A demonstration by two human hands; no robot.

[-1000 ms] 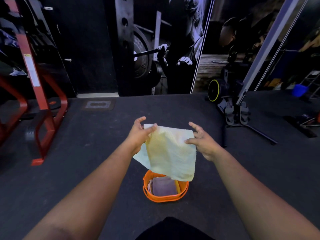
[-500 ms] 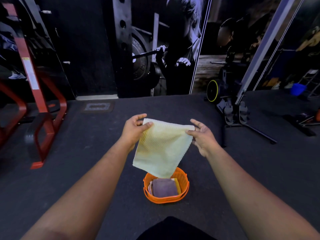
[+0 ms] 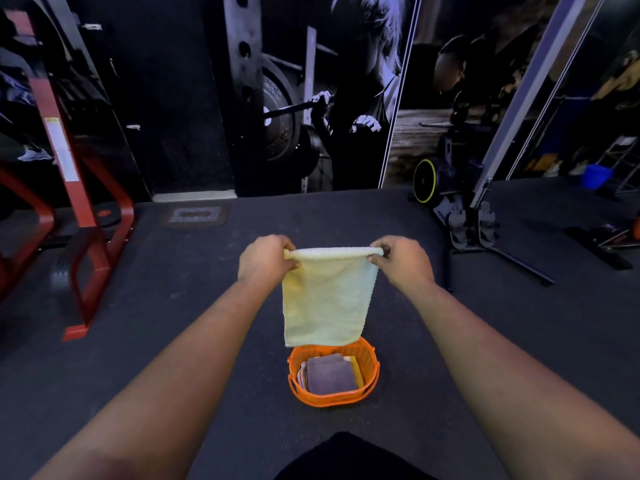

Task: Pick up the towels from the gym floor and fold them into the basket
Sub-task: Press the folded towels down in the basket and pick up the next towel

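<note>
A pale yellow towel [image 3: 327, 299] hangs folded over in front of me, its top edge stretched level between both hands. My left hand [image 3: 265, 259] grips the top left corner and my right hand [image 3: 401, 259] grips the top right corner. Directly below, on the dark gym floor, stands an orange basket [image 3: 370, 367]. Inside it lies a folded purple towel [image 3: 330, 375] on top of other folded towels. The hanging towel's lower edge covers the basket's far rim.
A red steel rack frame [image 3: 86, 244] stands on the floor at the left. At the right are a black machine base with a yellow-rimmed wheel [image 3: 425, 180] and a long foot bar [image 3: 519, 265]. A mural wall closes the back. A blue bucket [image 3: 596, 175] stands far right.
The towel went from hanging slanted and loose to hanging straight with its top edge pulled taut. Both hands turned knuckles up and closed around the top corners.
</note>
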